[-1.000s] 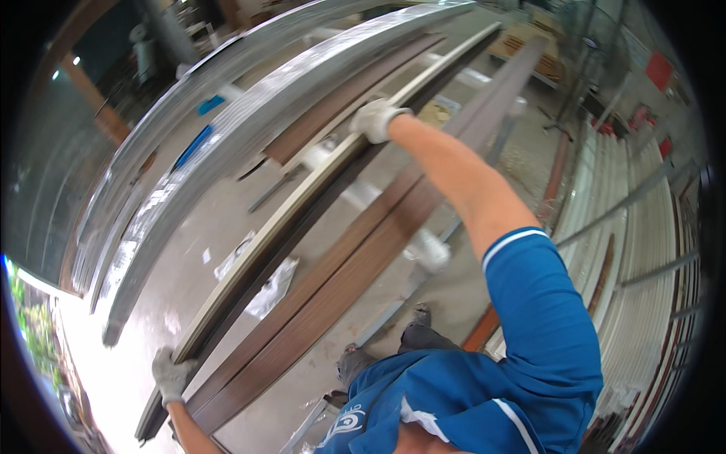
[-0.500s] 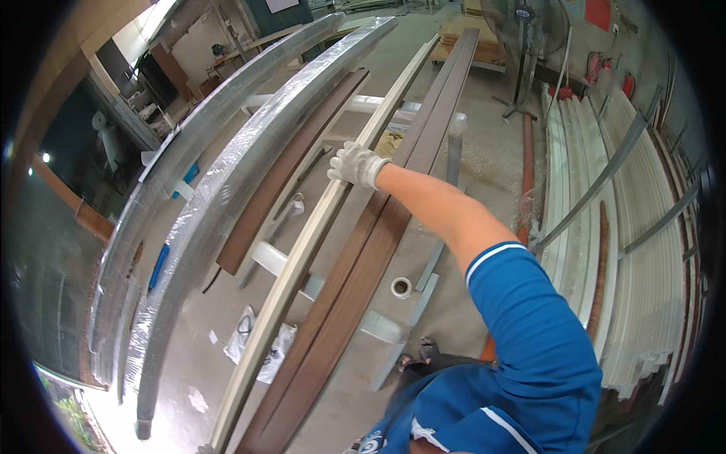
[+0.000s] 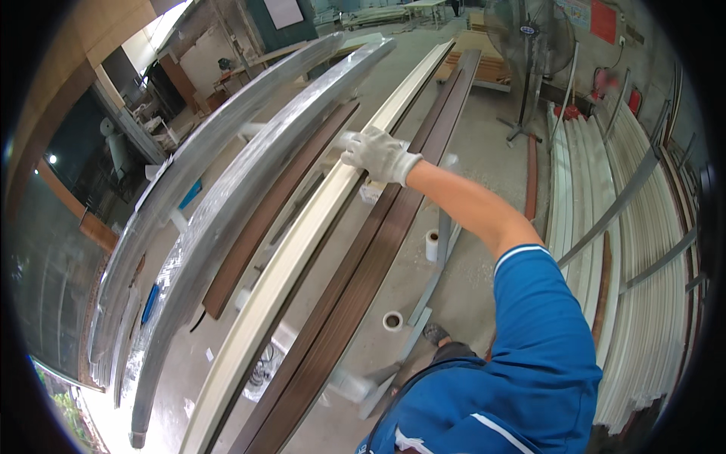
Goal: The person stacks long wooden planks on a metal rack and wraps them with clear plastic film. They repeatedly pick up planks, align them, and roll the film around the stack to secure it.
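Note:
My right hand (image 3: 380, 155), in a pale work glove, has its fingers wrapped over the edge of a long cream-coloured profile strip (image 3: 295, 242). The strip runs diagonally from the lower left to the far middle, its broad ribbed face showing. Just right of it lie two long brown boards (image 3: 340, 314), side by side, below my right forearm. A single shorter brown board (image 3: 276, 216) lies to the left of the strip. My left hand is out of sight, and the near end of the strip runs past the lower edge.
Two plastic-wrapped bundles (image 3: 242, 163) curve along the left. Metal support bars (image 3: 427, 291) and a tape-like roll (image 3: 392, 321) are at the right near my foot. A standing fan (image 3: 529, 68) is farther back. Pale profiles (image 3: 635, 265) are stacked along the right wall.
The cream strip has turned so that its broad face shows, and its far part sits farther right. My right hand has shifted slightly right with it. The whole view has tilted a little.

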Motion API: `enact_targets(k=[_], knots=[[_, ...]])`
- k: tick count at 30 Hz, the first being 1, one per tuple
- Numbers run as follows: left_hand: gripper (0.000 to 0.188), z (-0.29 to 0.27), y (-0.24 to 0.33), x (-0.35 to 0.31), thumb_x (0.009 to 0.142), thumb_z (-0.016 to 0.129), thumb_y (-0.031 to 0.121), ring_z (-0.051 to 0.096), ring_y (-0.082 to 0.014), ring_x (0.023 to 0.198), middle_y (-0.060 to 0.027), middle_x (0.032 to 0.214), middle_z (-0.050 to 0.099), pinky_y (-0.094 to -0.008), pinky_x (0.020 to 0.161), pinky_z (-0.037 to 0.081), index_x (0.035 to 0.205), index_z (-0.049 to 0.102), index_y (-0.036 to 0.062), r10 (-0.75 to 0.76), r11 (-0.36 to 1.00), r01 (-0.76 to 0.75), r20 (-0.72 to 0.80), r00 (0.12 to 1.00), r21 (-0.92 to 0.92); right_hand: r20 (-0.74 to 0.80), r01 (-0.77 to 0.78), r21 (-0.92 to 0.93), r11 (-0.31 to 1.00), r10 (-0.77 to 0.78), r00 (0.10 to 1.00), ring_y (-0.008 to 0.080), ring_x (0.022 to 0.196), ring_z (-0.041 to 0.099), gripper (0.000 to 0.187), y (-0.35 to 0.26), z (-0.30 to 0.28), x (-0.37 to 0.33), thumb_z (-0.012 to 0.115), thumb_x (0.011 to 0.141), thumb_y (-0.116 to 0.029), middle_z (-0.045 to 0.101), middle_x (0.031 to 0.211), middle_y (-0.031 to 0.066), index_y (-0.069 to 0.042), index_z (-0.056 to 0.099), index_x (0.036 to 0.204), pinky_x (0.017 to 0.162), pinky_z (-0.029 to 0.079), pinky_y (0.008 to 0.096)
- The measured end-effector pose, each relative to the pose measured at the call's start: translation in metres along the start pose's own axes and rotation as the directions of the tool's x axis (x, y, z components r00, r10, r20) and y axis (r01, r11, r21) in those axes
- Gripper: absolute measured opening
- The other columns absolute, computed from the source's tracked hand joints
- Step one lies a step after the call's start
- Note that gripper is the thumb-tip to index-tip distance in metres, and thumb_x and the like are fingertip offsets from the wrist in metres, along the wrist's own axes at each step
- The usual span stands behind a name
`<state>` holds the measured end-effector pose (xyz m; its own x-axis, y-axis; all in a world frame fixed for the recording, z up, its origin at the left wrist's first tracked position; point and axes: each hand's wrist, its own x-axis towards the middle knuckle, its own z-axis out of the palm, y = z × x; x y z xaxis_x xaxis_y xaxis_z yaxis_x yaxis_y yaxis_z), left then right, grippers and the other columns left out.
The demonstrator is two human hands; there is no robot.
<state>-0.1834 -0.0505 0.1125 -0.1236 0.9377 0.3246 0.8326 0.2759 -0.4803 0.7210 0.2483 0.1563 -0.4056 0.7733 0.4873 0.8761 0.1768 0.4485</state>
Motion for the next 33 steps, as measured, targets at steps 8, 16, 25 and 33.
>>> enact_targets(k=[8, 16, 25, 33], knots=[[0.027, -0.069, 0.143, -0.042, 0.086, 0.058, 0.031, 0.07, -0.0382, 0.086, -0.0174, 0.095, 0.073, -0.0467, 0.08, 0.057, 0.099, 0.071, 0.0115, -0.004, 0.995, 0.016, 0.133, 0.991, -0.096, -0.033, -0.021, 0.054, 0.998, 0.022, 0.999, 0.0205, 0.099, 0.066, 0.02, 0.107, 0.023, -0.065, 0.07, 0.08, -0.017, 0.067, 0.094, 0.0, -0.02, 0.07, 0.1, 0.089, 0.053, 0.0386], [0.048, -0.134, 0.208, -0.025, 0.086, 0.057, 0.031, 0.067, -0.0416, 0.109, -0.0215, 0.121, 0.07, -0.0481, 0.098, 0.053, 0.125, 0.068, 0.0064, -0.057, 0.986, 0.118, 0.425, 0.903, -0.118, 0.124, -0.058, -0.019, 0.998, 0.06, 0.99, 0.0196, 0.101, 0.068, 0.016, 0.123, 0.058, -0.108, 0.071, 0.078, -0.016, 0.068, 0.097, -0.0004, -0.019, 0.069, 0.094, 0.086, 0.054, 0.0371], [0.054, -0.165, 0.253, -0.033, 0.091, 0.057, 0.029, 0.057, -0.0407, 0.129, -0.0241, 0.136, 0.063, -0.0458, 0.112, 0.045, 0.137, 0.06, -0.0005, 0.116, 0.99, -0.052, 0.534, 0.837, -0.134, 0.073, -0.082, -0.081, 0.993, 0.088, 0.993, 0.0157, 0.093, 0.068, 0.009, 0.135, 0.083, -0.119, 0.069, 0.081, -0.024, 0.065, 0.089, -0.004, -0.023, 0.065, 0.089, 0.082, 0.052, 0.0337], [0.059, -0.162, 0.225, -0.006, 0.096, 0.065, 0.032, 0.055, -0.0356, 0.132, -0.0266, 0.138, 0.06, -0.0414, 0.115, 0.042, 0.14, 0.055, -0.0048, 0.188, 0.797, 0.225, 0.584, 0.79, -0.56, 0.228, 0.045, -0.084, 0.995, -0.025, 0.973, 0.0178, 0.089, 0.07, 0.007, 0.142, 0.068, -0.113, 0.066, 0.087, -0.026, 0.067, 0.085, -0.0024, -0.022, 0.07, 0.09, 0.076, 0.054, 0.0333]])
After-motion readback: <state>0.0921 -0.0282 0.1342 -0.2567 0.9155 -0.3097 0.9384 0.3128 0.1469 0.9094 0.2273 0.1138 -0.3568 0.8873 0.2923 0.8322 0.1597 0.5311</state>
